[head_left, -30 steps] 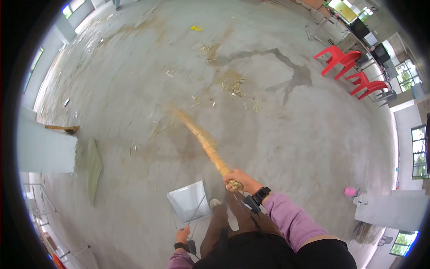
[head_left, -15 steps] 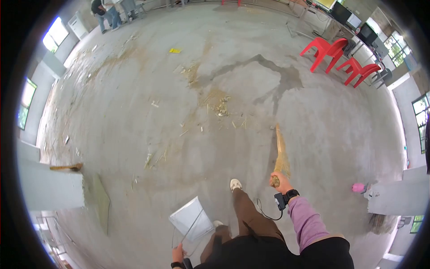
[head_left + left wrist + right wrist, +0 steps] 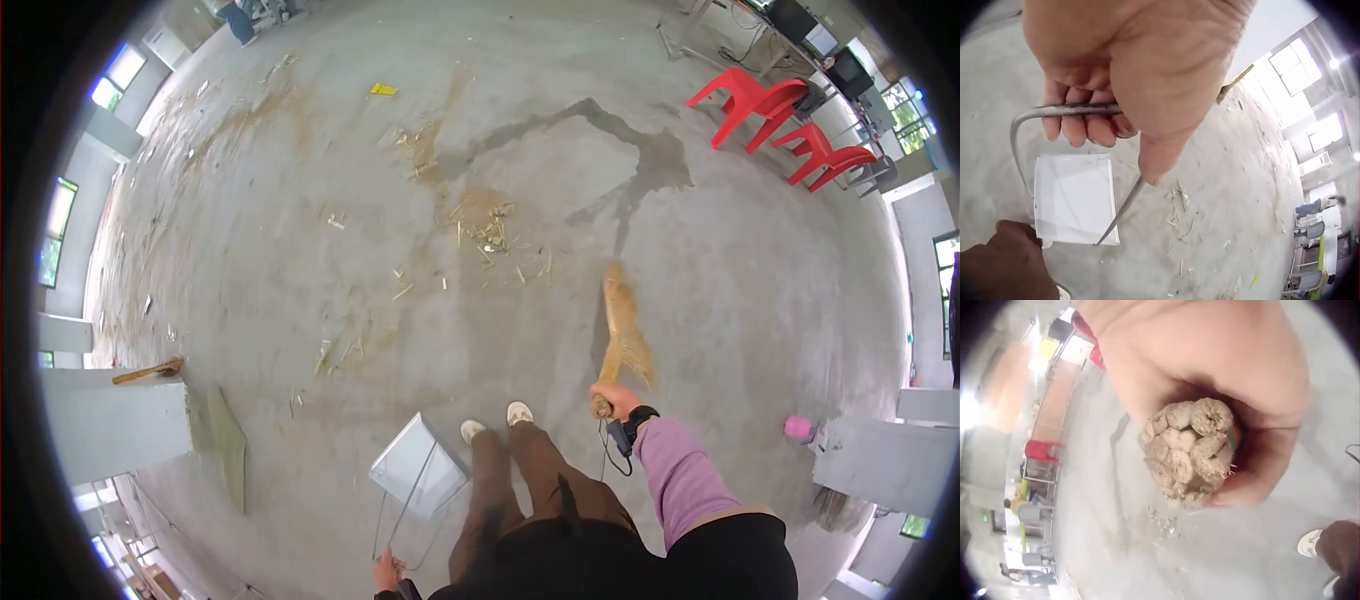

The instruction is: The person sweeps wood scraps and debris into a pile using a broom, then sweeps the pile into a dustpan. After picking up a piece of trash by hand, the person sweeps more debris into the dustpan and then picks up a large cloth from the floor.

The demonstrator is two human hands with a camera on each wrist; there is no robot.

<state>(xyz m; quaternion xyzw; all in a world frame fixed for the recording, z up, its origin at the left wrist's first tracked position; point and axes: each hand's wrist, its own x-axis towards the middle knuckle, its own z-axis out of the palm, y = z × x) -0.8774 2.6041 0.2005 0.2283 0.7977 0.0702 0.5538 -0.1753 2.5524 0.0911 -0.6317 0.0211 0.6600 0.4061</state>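
My left hand (image 3: 388,572) grips the bent metal handle (image 3: 1063,111) of a white dustpan (image 3: 405,462), its fingers curled under the bar in the left wrist view. The dustpan is low at the left of my legs, its pan below the hand. My right hand (image 3: 622,400) holds a straw broom (image 3: 622,335) by the end of its handle, out in front on the right. The broom's bristles fan forward close over the floor. In the right wrist view the bundled stalk ends (image 3: 1188,450) stick out of the fist.
Straw bits (image 3: 490,235) and debris lie scattered ahead on the concrete floor, with a wet streak (image 3: 660,160) and a yellow piece (image 3: 383,90) beyond. Red chairs (image 3: 750,100) stand at the far right by a table. Pillars flank me, the left one (image 3: 115,425) near a greenish sheet (image 3: 230,450).
The broom has swung from ahead of me over to the right, its bristles now spread. My feet have stepped and now stand nearly side by side. The dustpan stays at my left.
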